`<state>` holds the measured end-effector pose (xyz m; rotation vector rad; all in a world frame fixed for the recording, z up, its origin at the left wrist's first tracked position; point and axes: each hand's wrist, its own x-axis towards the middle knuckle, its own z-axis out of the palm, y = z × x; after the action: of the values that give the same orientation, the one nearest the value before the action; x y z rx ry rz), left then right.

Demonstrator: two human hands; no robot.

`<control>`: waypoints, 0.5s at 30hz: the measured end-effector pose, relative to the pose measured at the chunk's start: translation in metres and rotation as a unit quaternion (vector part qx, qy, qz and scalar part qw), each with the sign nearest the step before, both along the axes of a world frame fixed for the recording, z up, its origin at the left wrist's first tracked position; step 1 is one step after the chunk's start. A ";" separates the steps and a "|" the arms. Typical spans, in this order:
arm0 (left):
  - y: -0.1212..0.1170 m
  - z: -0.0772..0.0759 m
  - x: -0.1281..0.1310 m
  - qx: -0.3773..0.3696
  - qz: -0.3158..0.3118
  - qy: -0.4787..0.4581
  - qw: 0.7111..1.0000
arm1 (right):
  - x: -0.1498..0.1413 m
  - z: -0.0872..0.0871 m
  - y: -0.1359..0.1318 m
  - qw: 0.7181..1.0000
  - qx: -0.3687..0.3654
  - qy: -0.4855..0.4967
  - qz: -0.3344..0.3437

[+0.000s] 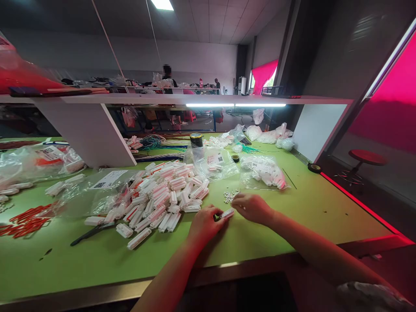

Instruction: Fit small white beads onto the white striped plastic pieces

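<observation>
My left hand [207, 224] is closed on a small white plastic connector housing [227, 213], held just above the green table. Close by on the right, my right hand [251, 208] has its fingers pinched together over the near edge of a little heap of tiny white pieces [229, 196]. Whatever sits between those fingertips is too small to make out. To the left of my hands spreads a large pile of white plastic housings [162, 195], some with orange-red parts.
A knife with a black handle [87, 234] lies by the pile. Orange-red strips [27, 220] are at far left. Clear bags [263, 170], black tape [196, 139] and wire bundles [154, 141] stand farther back. A shelf [208, 99] spans the table [312, 203].
</observation>
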<state>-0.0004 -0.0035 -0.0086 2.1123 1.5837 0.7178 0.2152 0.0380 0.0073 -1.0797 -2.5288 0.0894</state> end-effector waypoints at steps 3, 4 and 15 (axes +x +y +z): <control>0.000 0.001 0.001 0.007 0.001 -0.009 1.000 | -0.006 0.008 0.030 0.996 -0.029 -0.001 -0.083; 0.000 0.000 0.000 0.007 0.000 -0.011 1.000 | -0.010 0.011 0.040 0.994 -0.036 -0.026 -0.104; 0.004 -0.002 -0.001 0.005 -0.016 -0.012 1.000 | -0.045 0.009 0.093 0.980 -0.081 -0.137 -0.123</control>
<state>-0.0017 0.0001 -0.0106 2.1230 1.5332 0.7400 0.1703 0.1307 0.0164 -1.5579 -2.6365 0.0845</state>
